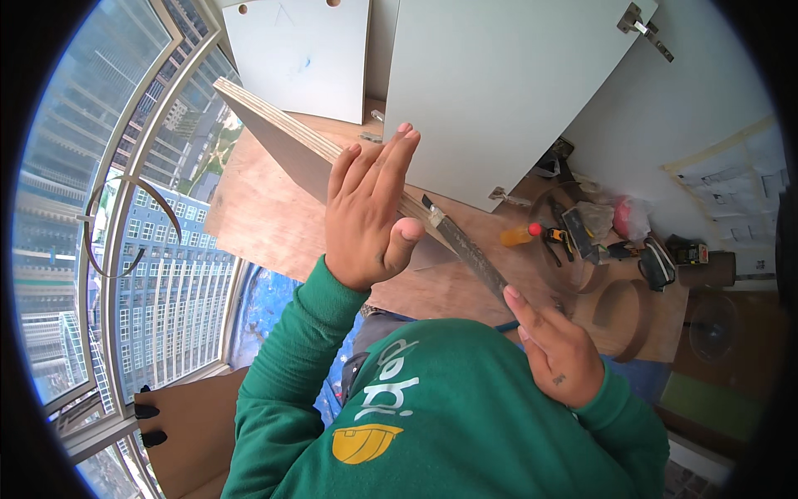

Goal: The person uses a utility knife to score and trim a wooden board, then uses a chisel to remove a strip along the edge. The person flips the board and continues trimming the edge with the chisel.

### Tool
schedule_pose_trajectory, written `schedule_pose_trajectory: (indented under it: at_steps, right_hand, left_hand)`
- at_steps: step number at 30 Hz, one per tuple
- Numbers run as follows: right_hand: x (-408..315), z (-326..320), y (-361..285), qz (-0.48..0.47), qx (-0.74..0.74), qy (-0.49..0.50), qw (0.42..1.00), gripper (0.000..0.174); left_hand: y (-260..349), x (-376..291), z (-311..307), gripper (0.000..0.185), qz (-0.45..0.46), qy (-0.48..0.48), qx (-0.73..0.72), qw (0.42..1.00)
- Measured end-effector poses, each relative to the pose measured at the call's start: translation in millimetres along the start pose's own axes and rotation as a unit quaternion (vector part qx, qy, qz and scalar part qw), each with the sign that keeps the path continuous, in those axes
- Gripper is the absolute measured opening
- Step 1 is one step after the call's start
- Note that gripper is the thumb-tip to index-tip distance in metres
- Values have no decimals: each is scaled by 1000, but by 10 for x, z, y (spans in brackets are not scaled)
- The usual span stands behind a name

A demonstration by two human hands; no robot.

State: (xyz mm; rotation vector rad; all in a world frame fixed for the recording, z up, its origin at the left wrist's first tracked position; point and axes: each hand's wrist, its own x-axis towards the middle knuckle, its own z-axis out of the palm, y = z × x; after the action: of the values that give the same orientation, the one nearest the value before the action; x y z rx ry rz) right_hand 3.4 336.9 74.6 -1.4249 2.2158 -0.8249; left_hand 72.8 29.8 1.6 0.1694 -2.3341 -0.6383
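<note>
My left hand (371, 212) is raised in front of a plywood board (280, 121) standing on edge, with straight fingers and the thumb spread apart. It holds nothing, and whether the palm touches the board's layered edge cannot be told. What looks like a utility knife (471, 256), with a worn grey handle and a dark angled blade, points up and left at the board's near end. My right hand (558, 349) has its fingertips at the rear of this knife. That rear end is hidden behind the fingers. A reddish plywood work surface (268, 215) lies underneath.
White cabinet panels (486, 93) with metal hinges lean at the back. At right are an orange bottle (516, 236), a tape measure (553, 236), bags and curled edging strips (629, 318). Windows (162, 206) line the left, where another strip loop (96, 259) hangs. A brown board (190, 430) stands below.
</note>
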Motion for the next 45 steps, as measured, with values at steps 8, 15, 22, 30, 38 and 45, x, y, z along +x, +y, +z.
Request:
schedule_pose_trajectory:
  at_steps: [8, 15, 22, 30, 38, 45]
  right_hand:
    - [267, 18, -142, 15, -62, -35, 997, 79]
    - [318, 157, -122, 19, -36, -15, 999, 82]
    - [315, 96, -273, 27, -47, -14, 998, 82]
    - [435, 131, -224, 23, -40, -3, 999, 82]
    - [548, 158, -128, 13, -3, 15, 1000, 74]
    - [125, -167, 338, 201, 173, 116, 957, 57]
  left_hand:
    - [-26, -65, -8, 113, -12, 19, -4, 1000]
    - [-34, -60, 2, 118, 4, 25, -2, 1000]
    - [-46, -54, 16, 122, 18, 20, 26, 999]
    - [-73, -56, -2, 120, 19, 4, 25, 1000]
    - [-58, -38, 23, 118, 24, 10, 0, 1000]
    - [60, 20, -79, 92, 10, -38, 59, 997]
